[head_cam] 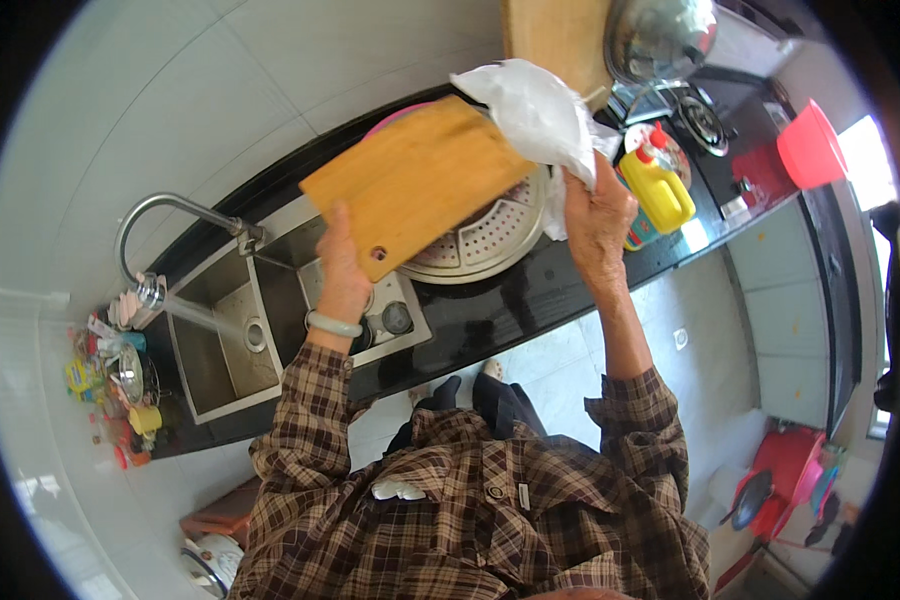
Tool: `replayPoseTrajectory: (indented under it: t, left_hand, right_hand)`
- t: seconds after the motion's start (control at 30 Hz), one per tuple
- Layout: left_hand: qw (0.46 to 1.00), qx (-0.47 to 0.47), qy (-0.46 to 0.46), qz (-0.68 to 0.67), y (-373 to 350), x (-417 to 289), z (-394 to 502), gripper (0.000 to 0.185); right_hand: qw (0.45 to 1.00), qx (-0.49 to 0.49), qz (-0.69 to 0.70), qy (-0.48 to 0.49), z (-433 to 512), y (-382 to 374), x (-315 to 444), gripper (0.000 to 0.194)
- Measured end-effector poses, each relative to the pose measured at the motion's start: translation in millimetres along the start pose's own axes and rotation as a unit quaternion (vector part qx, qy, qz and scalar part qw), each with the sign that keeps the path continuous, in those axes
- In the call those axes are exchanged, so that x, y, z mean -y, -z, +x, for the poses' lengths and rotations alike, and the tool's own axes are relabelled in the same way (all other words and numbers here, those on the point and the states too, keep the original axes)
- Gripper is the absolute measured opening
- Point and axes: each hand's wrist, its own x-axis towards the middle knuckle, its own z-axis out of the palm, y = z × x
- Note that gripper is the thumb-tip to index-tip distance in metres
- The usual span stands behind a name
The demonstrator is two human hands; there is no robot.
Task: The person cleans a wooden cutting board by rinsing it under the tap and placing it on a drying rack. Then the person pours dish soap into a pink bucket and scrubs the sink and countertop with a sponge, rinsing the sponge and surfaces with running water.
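My left hand (pixel 343 262) grips the near left end of a wooden cutting board (pixel 427 176), close to its small round hole. The board is tilted above the counter, over a round perforated metal steamer tray (pixel 495 236). My right hand (pixel 600 217) holds a crumpled white plastic bag (pixel 536 112), which hangs over the board's right end. To the left, water runs from a curved metal faucet (pixel 180 201) into a double-basin steel sink (pixel 229 352).
Right of my right hand stands a yellow jug (pixel 656 191) with a red cap. Beyond it are a gas burner (pixel 701 120) and a pink plastic bucket (pixel 814 146). A large metal lid (pixel 660 37) stands at the back, and bottles and sponges crowd the sink's left side.
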Motion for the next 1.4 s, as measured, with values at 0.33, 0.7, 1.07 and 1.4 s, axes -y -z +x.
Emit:
replayPoseTrajectory:
  t: [0.33, 0.7, 1.07, 1.4]
  left_hand:
    - [0.846, 0.068, 0.01, 0.529, 17.1, -36.9, -10.7, 0.064]
    - [0.68, 0.099, -0.144, 0.713, 175.0, -82.4, -13.2, 0.057]
    - [0.998, -0.014, 0.055, 0.024, 201.2, -83.2, 79.1, 0.064]
    - [0.984, 0.057, 0.017, -0.166, 243.1, -64.6, 169.8, 0.032]
  right_hand:
    - [0.994, 0.017, 0.053, 0.098, 12.3, -61.9, 32.3, 0.033]
    - [0.907, 0.27, -0.298, 0.122, -25.5, -18.6, 80.6, 0.086]
    - [0.965, 0.237, -0.028, 0.105, -116.6, 11.5, 147.7, 0.033]
    - [0.977, 0.186, -0.042, -0.094, -214.3, 37.3, 118.5, 0.03]
